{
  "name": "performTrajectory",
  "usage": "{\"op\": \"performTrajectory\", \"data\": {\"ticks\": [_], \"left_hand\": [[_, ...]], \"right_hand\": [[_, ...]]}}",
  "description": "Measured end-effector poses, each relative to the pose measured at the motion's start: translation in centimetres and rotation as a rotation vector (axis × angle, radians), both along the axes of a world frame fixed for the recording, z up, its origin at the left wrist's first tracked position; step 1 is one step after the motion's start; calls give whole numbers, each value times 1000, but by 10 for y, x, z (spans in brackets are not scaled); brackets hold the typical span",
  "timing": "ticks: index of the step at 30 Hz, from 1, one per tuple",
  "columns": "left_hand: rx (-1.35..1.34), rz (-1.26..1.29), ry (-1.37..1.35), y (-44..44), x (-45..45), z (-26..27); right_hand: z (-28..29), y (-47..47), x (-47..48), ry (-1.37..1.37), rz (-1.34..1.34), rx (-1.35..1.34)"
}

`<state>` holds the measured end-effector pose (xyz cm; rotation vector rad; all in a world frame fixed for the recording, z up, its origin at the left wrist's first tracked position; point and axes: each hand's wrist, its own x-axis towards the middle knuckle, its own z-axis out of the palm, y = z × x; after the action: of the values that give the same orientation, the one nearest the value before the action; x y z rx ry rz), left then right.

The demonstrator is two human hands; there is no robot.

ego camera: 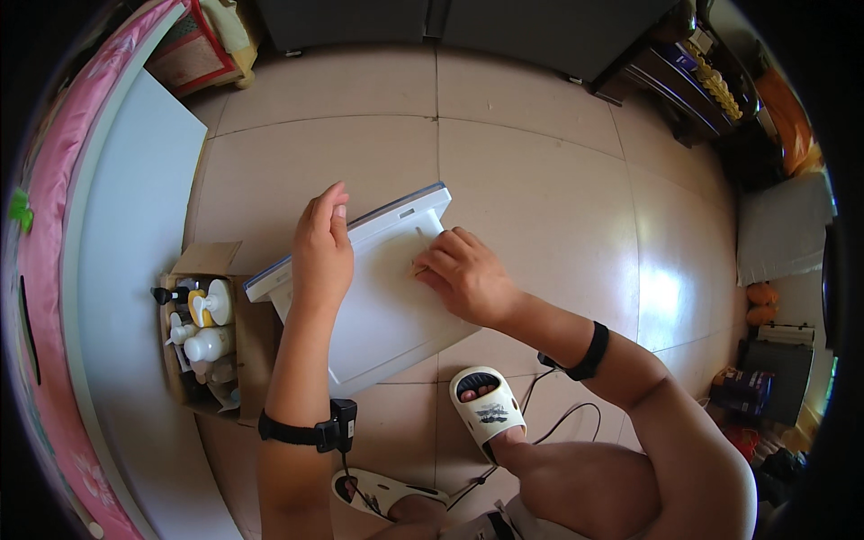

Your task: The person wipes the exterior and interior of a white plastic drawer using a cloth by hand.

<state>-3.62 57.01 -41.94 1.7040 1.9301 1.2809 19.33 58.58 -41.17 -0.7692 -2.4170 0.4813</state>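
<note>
A white plastic drawer [385, 297] lies at a slant on the floor before me, with a blue strip along the far edge of its front panel [378, 219]. My left hand [324, 236] is at that panel, its fingers close together and pointing past the edge. Whether it grips the panel or only rests there is not clear. Over the drawer's right side, my right hand [466, 273] has thumb and fingers pinched around a small tan piece [416, 270], mostly hidden by the fingers. Near it, a narrow slot [420, 233] shows in the drawer.
Left of the drawer stands an open cardboard box [253, 351] with several pump bottles [210, 343]. A pale blue-white panel [128, 236] runs along the left. Dark cabinets [526, 34] line the far side. My slippers [487, 408] and a black cable [567, 418] are close by.
</note>
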Motion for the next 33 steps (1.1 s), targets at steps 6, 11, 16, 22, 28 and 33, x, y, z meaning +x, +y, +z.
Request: {"op": "performTrajectory", "data": {"ticks": [6, 11, 16, 22, 28, 33], "left_hand": [[-5, 64, -456, -9, -14, 3], [79, 168, -481, -27, -24, 13], [-14, 352, -530, -72, -25, 24], [-110, 472, -703, -167, -44, -18], [-264, 684, -440, -197, -34, -54], [-513, 713, -915, -204, -25, -74]], "right_hand": [[13, -11, 33, -48, 438, -355], [-39, 13, 72, 309, -353, -773], [-62, 71, 65, 650, -729, -1033], [-70, 106, 18, 730, -679, -1144], [-93, 119, -13, 827, -615, -1308], [-141, 132, -15, 913, -625, -1427]]}}
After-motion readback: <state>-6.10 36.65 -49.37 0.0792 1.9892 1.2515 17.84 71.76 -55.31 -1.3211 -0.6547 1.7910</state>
